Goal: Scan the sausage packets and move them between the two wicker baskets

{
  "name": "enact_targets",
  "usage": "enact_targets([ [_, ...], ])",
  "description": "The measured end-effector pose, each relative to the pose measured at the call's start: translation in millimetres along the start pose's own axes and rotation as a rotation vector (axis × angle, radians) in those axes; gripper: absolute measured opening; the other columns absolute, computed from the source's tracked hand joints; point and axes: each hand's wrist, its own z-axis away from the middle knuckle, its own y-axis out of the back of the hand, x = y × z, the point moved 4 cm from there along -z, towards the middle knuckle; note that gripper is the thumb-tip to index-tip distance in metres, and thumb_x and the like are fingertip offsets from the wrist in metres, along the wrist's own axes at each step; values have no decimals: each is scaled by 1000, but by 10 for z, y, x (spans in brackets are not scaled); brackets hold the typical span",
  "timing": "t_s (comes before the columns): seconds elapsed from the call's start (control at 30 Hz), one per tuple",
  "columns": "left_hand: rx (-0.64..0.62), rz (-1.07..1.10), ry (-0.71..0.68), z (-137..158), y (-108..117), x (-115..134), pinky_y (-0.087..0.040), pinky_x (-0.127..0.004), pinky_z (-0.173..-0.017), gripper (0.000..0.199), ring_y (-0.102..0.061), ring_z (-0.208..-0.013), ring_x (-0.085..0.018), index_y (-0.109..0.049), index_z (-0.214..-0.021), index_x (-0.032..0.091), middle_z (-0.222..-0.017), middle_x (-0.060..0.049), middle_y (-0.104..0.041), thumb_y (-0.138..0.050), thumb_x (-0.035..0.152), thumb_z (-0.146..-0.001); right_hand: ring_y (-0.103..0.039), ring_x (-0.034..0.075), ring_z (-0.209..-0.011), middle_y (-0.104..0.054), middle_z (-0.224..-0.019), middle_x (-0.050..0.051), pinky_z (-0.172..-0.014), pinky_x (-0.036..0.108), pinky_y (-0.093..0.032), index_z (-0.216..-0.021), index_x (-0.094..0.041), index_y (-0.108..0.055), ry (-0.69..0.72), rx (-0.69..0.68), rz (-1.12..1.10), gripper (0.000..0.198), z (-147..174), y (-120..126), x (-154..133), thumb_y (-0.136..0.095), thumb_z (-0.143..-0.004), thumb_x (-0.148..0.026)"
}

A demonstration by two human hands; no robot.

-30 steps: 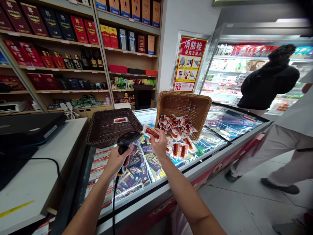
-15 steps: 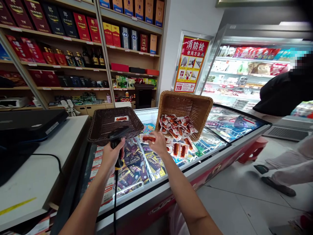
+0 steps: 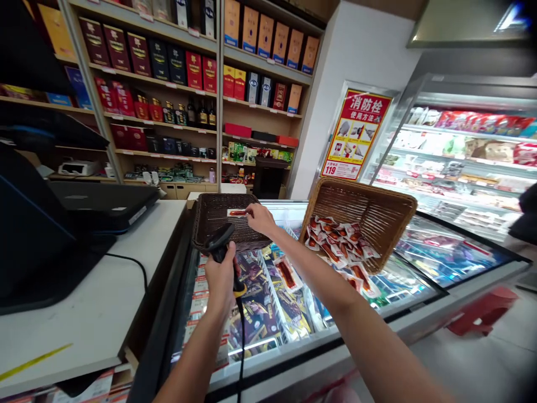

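Note:
My left hand (image 3: 221, 275) is wrapped round the grip of a black barcode scanner (image 3: 220, 238), its cable hanging down. Its head is in front of a dark brown wicker basket (image 3: 203, 229). Over that basket, my right hand (image 3: 260, 218) pinches the right end of a sausage packet (image 3: 235, 212), a clear-and-white sleeve with a reddish-brown sausage inside. Another sausage packet (image 3: 287, 274) lies on the freezer's glass lid, below my right forearm. A lighter brown wicker basket (image 3: 373, 207) is tilted on its side, with several sausage packets (image 3: 335, 238) spilling towards its front edge.
Under the baskets is a chest freezer (image 3: 411, 310) with a glass top. To the left stands a white counter (image 3: 96, 296) with black equipment and a cable. Shelves of boxes and bottles (image 3: 168, 112) line the back; a red stool (image 3: 482, 313) is at the right.
My right hand has moved left from the packet on the freezer glass to the packet in the dark basket. My left hand still holds the scanner. The view has turned left.

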Motion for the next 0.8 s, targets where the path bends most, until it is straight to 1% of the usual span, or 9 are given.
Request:
enact_targets([
  [0.1,62,10,-17,29,39,-21,-37,-23,-41,44,-47,-42,-10,-52,-82,22,-54,9,-51,-81,54,-71,-70,22,-99,-76,-105,8,-85,32,-53,-91,-21,-69,-68,-130,14,15,-551,-481,-79,-73,-80,-11],
  [0.2,91,13,-38,28,73,-65,-39,-26,-41,46,-47,-39,-12,-50,-79,24,-52,8,-50,-78,60,-74,-72,22,-95,-76,-94,11,-88,34,-53,-82,-16,-66,-98,-132,-30,15,-854,-807,-116,-79,-75,-12],
  [0.27,107,12,-49,14,89,-103,-39,-27,-40,49,-48,-38,-13,-50,-78,25,-50,7,-49,-78,64,-72,-73,22,-93,-75,-88,13,-90,37,-52,-78,-15,-64,-92,-97,-72,15,-947,-930,-124,-78,-81,-21],
  [0.33,105,22,-24,1,90,-149,-38,-27,-39,53,-48,-38,-14,-49,-76,25,-50,6,-48,-79,68,-69,-74,22,-89,-74,-82,13,-88,39,-51,-73,-16,-62,-77,-69,-118,24,-988,-1007,-116,-76,-87,-30],
  [0.47,89,56,34,24,62,-187,-37,-27,-39,54,-45,-38,-12,-49,-75,26,-49,7,-45,-80,69,-68,-70,13,-76,-66,-65,5,-81,33,-47,-56,-16,-51,-44,-81,-158,43,-1007,-1082,-59,-66,-93,-30],
  [0.57,83,44,26,77,38,-151,-36,-26,-40,51,-45,-40,-11,-51,-76,25,-50,6,-47,-81,65,-71,-65,8,-72,-62,-60,2,-76,29,-43,-49,-16,-48,-26,-125,-139,46,-984,-1023,-11,-62,-92,-22],
  [0.63,63,31,7,108,19,-121,-36,-26,-41,48,-46,-41,-12,-51,-77,25,-50,6,-47,-81,62,-72,-63,9,-75,-65,-65,2,-74,26,-43,-52,-16,-52,-27,-139,-115,36,-925,-881,15,-71,-83,-16],
  [0.73,28,14,-60,133,-12,-73,-35,-25,-42,44,-47,-41,-11,-51,-78,24,-51,7,-47,-79,58,-75,-65,15,-79,-73,-80,2,-73,25,-45,-73,-19,-64,-9,-68,-95,19,-695,-462,31,-82,-70,-13],
  [0.8,10,0,-93,138,-35,-47,-35,-25,-42,43,-46,-40,-11,-51,-80,24,-51,7,-48,-78,57,-76,-66,18,-82,-75,-89,1,-74,27,-48,-94,-22,-68,10,47,-137,29,-396,-82,41,-84,-70,-20],
])
